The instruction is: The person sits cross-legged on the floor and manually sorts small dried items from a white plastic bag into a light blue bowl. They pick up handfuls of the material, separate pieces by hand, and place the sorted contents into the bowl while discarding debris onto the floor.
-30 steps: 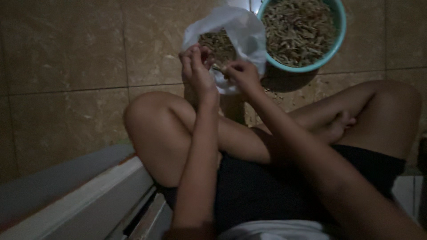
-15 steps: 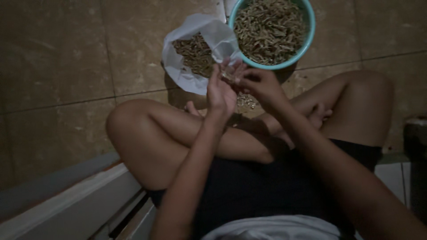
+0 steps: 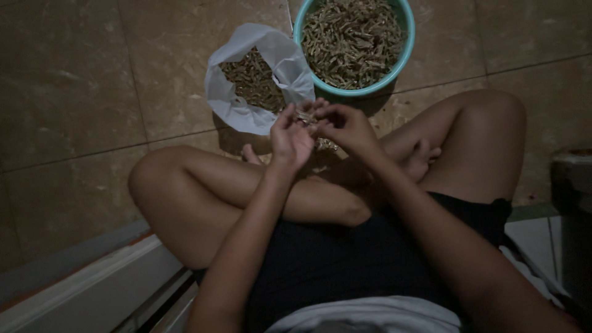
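Note:
I sit cross-legged on a tiled floor. My left hand [image 3: 288, 134] and my right hand [image 3: 344, 126] meet in front of my shins, fingertips pinching a small dried fish [image 3: 306, 116] between them. Just beyond the hands lies an open white plastic bag [image 3: 234, 102] holding brownish dried fish. To its right stands a teal round basin [image 3: 404, 52] heaped with the same small dried fish. A few bits [image 3: 327, 145] lie on the floor under my hands.
Brown floor tiles [image 3: 74, 92] stretch to the left and far side. A pale raised ledge or step [image 3: 92, 290] runs along the lower left behind me. A dark object [image 3: 570, 185] stands at the right edge.
The view has shifted, so bag and basin sit further left and higher. My hands have drawn back from the bag's mouth toward my legs and stay joined on a small piece.

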